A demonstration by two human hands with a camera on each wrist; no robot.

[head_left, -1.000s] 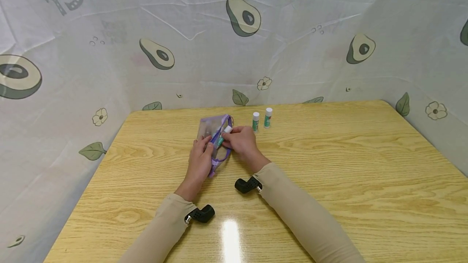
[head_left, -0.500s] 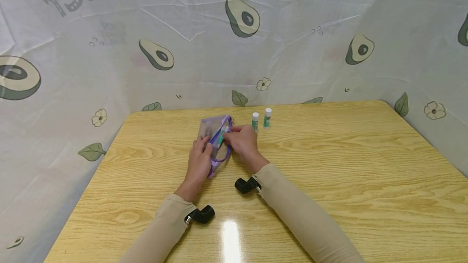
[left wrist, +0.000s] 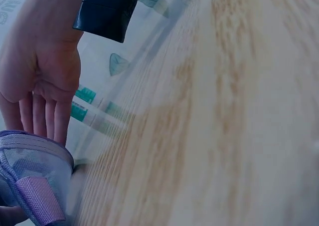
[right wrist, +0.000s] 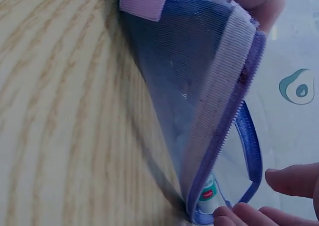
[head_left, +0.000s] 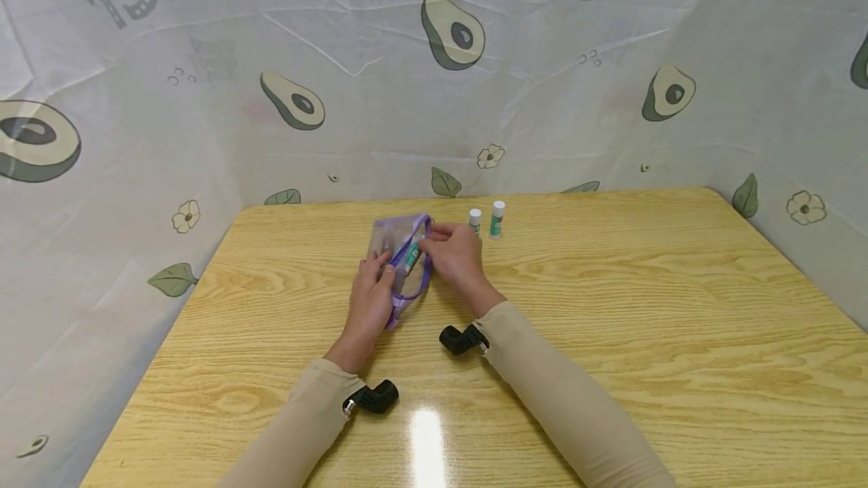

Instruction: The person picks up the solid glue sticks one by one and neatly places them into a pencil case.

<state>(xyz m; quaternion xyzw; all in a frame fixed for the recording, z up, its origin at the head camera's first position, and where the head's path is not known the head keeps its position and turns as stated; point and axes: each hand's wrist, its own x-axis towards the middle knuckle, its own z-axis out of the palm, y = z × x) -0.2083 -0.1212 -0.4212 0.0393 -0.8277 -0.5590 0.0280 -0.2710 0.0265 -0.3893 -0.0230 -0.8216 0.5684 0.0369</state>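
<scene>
A mesh zipper pouch (head_left: 400, 307) with purple trim lies on the wooden table, its zipped mouth spread apart toward the right. My left hand (head_left: 369, 288) grips the pouch's near left side, thumb by the opening and fingers over the mesh. Inside the mouth leans a green-labelled glue stick (head_left: 412, 256), also visible past the zipper in the right wrist view (right wrist: 207, 193). My right hand (head_left: 457, 254) is at the pouch's right edge, its thumb (right wrist: 291, 181) apart from the fingers, nothing between them. In the left wrist view its fingers reach straight behind the pouch rim (left wrist: 37, 141).
Two more glue sticks with white caps stand upright behind my right hand: a nearer one (head_left: 475, 220), partly hidden by it, and another (head_left: 497, 221) to its right. An avocado-print cloth (head_left: 380, 111) hangs along the table's (head_left: 644, 307) back edge.
The glue stick has slid down into the pouch, and my right hand has let go of it and drawn slightly right. My left hand has stayed on the pouch.
</scene>
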